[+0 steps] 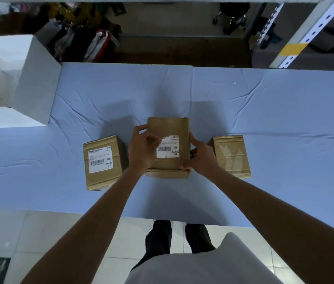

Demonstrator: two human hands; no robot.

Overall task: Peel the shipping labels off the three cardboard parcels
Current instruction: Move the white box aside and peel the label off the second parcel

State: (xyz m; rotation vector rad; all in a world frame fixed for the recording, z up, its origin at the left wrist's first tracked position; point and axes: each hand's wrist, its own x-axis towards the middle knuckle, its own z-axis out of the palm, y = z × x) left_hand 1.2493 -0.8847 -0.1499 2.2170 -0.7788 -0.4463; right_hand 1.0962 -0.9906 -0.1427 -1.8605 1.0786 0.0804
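Brown cardboard is shown on the left parcel [100,179], middle parcel [168,127] and right parcel [231,154], set against a pale blue cloth [264,119]. The left label [100,159] and middle label [168,149] are printed white with black barcodes and lettering. A yellow band [293,49] is seen on a white perforated upright [313,31].

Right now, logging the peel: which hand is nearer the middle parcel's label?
Left. The left hand pinches the label at a corner; the right hand grips the parcel on its right.

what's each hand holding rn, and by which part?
Left hand pinches the upper-left corner of the label, which looks lifted, on the middle parcel. Right hand grips that parcel by its right side.
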